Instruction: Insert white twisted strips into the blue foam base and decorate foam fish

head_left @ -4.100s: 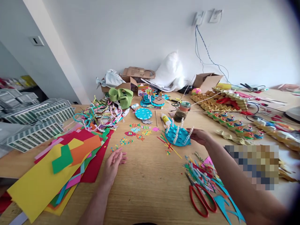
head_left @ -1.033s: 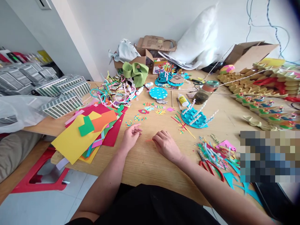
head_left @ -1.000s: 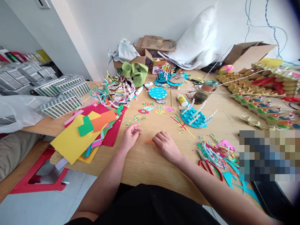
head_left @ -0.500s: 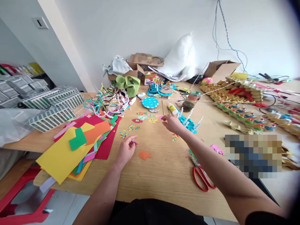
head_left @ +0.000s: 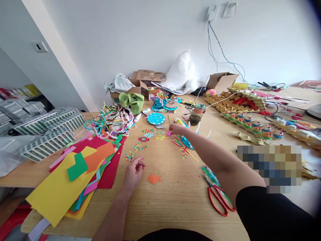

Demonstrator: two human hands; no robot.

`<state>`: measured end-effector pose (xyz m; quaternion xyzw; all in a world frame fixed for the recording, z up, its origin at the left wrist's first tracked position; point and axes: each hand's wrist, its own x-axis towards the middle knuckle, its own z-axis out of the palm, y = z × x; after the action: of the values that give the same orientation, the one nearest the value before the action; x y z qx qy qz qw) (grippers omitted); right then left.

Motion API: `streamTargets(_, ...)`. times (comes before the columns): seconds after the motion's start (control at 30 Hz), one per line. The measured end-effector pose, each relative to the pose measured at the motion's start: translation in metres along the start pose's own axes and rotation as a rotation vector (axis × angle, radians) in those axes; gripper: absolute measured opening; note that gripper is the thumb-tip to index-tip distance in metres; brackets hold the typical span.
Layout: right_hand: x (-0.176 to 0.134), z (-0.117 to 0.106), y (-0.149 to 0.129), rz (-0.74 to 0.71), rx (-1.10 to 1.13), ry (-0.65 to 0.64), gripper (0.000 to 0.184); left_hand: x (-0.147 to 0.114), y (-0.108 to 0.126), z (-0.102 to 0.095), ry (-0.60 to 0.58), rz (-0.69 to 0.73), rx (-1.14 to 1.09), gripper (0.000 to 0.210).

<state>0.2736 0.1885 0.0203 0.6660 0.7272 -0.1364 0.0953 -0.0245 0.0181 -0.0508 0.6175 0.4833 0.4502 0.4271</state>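
My right hand (head_left: 177, 128) reaches across the table with its fingers closed at a small pink paper fish (head_left: 169, 133), which they partly hide. Beside it lie several decorated paper fish, among them a striped one (head_left: 159, 132), a yellow one (head_left: 161, 137) and a red one (head_left: 143, 139). Palm inward, my left hand (head_left: 134, 171) rests on the table with loosely curled, parted fingers and nothing in them. A plain orange paper fish (head_left: 153, 179) lies just right of it. Small coloured paper dots (head_left: 129, 156) are scattered beyond the left fingers.
Red-handled scissors (head_left: 217, 200) lie under my right forearm. Coloured paper sheets (head_left: 57, 187) are stacked on the left. A blue spotted disc (head_left: 155, 118), a glue bottle (head_left: 180, 122) and a jar of dark liquid (head_left: 197, 115) stand farther back. Egg-carton pieces (head_left: 253, 125) cover the right side.
The view has tilted up and turned right. My right hand stays at the pink fish, its forearm and sleeve now farther into view. The left hand keeps its place by the orange fish.
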Motion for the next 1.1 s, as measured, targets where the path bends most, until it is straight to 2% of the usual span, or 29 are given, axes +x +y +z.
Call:
streamTargets(0.3, 0.011, -0.007, -0.006, 0.017, 0.034, -0.058, 0.018, 0.000, 0.001, 0.001, -0.002, 0.010, 0.029, 0.036)
streamTargets(0.4, 0.012, -0.007, -0.007, 0.016, 0.048, -0.073, 0.026, 0.000, 0.001, 0.001, -0.010, 0.011, 0.027, 0.035)
streamTargets(0.57, 0.008, -0.009, -0.004, -0.017, 0.105, -0.038, 0.023, 0.000, -0.002, 0.001, -0.009, 0.017, 0.051, 0.037)
streamTargets(0.67, -0.005, -0.014, -0.006, -0.079, 0.154, -0.005, 0.022, 0.000, 0.001, 0.001, -0.030, 0.041, 0.084, 0.037)
streamTargets(0.77, -0.033, -0.012, -0.017, -0.154, 0.204, 0.055, 0.020, -0.002, 0.007, 0.000, -0.049, 0.070, 0.119, 0.036)
streamTargets(0.83, -0.064, -0.002, -0.030, -0.216, 0.245, 0.108, 0.019, -0.003, 0.012, -0.001, -0.071, 0.103, 0.146, 0.035)
streamTargets(0.97, -0.145, 0.042, -0.062, -0.579, 0.299, 0.397, 0.004, -0.006, 0.019, -0.001, -0.165, 0.188, 0.255, 0.036)
streamTargets(1.03, -0.182, 0.068, -0.075, -0.702, 0.262, 0.426, 0.011, -0.008, 0.021, 0.000, -0.224, 0.256, 0.316, 0.036)
streamTargets(1.1, -0.209, 0.091, -0.084, -0.730, 0.215, 0.442, 0.019, -0.010, 0.022, 0.001, -0.272, 0.325, 0.351, 0.034)
